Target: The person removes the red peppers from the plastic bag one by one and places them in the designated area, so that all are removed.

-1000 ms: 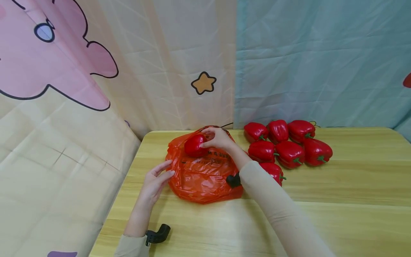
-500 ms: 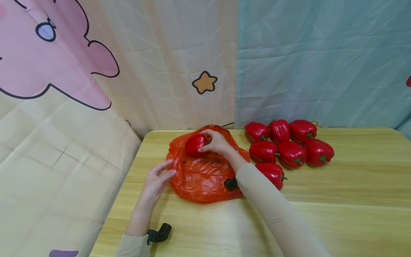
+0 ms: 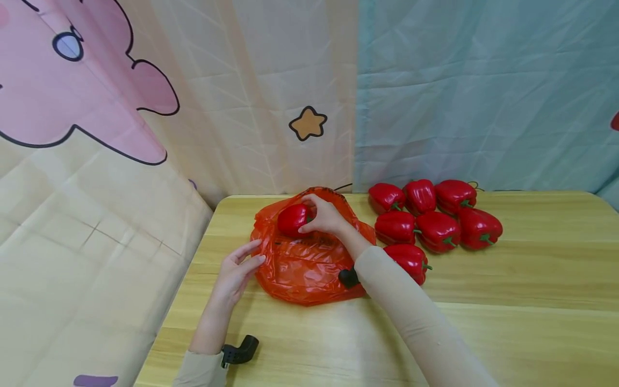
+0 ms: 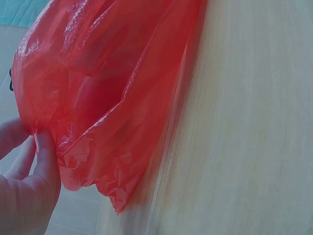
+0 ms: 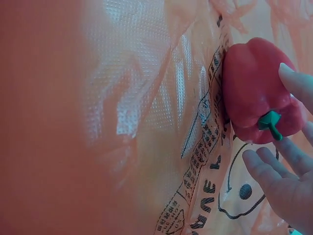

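Note:
A red bell pepper point(image 3: 292, 220) with a green stem lies in the orange plastic bag point(image 3: 309, 274). My right hand point(image 3: 325, 216) is at the pepper's stem end. In the right wrist view, one fingertip overlaps the side of this bell pepper point(image 5: 257, 83), while the other fingers are spread and fairly straight near the stem point(image 5: 270, 122). My left hand point(image 3: 234, 274) pinches the bag's left edge between thumb and fingers. The left wrist view shows these fingers point(image 4: 45, 152) at the lifted plastic; a darker red shape shows faintly through it.
Several more red bell peppers point(image 3: 437, 232) lie grouped on the wooden table point(image 3: 532, 269), right of the bag. A patterned curtain point(image 3: 435, 97) hangs behind the table. Black camera mounts point(image 3: 240, 350) stick out from the wrists.
My right hand has shifted slightly right relative to the pepper in the bag, and its fingers have loosened, showing the stem end. The left hand stays at the bag's edge.

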